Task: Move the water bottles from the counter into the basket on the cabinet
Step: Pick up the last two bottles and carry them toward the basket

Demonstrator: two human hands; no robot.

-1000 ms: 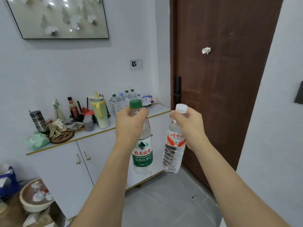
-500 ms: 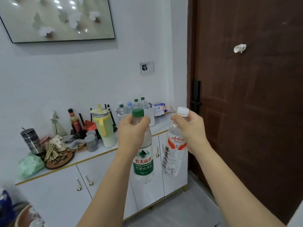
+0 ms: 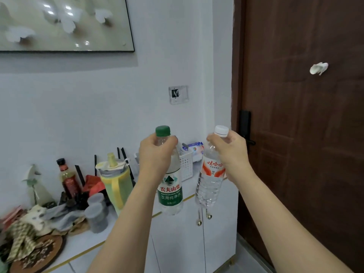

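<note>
My left hand (image 3: pixel 155 154) grips the neck of a green-capped water bottle (image 3: pixel 171 191) with a green label. My right hand (image 3: pixel 229 152) holds a white-capped water bottle (image 3: pixel 209 184) with an orange and white label by its neck. Both bottles hang upright in the air in front of the white cabinet (image 3: pixel 183 243). The white perforated basket (image 3: pixel 186 164) stands on the cabinet top just behind and between the two bottles; my left hand and its bottle hide most of the basket.
A yellow-green lidded jug (image 3: pixel 116 180), a brown sauce bottle (image 3: pixel 68 179), grey cups (image 3: pixel 96 212), cloths and a round tray (image 3: pixel 37 251) crowd the cabinet top to the left. A wipes pack (image 3: pixel 196 149) lies behind the basket. A brown door (image 3: pixel 299 125) stands at right.
I have come closer to the cabinet, so the basket and clutter look larger. Both hands keep their bottles and now sit right in front of the basket, which hides the bottles inside it.
</note>
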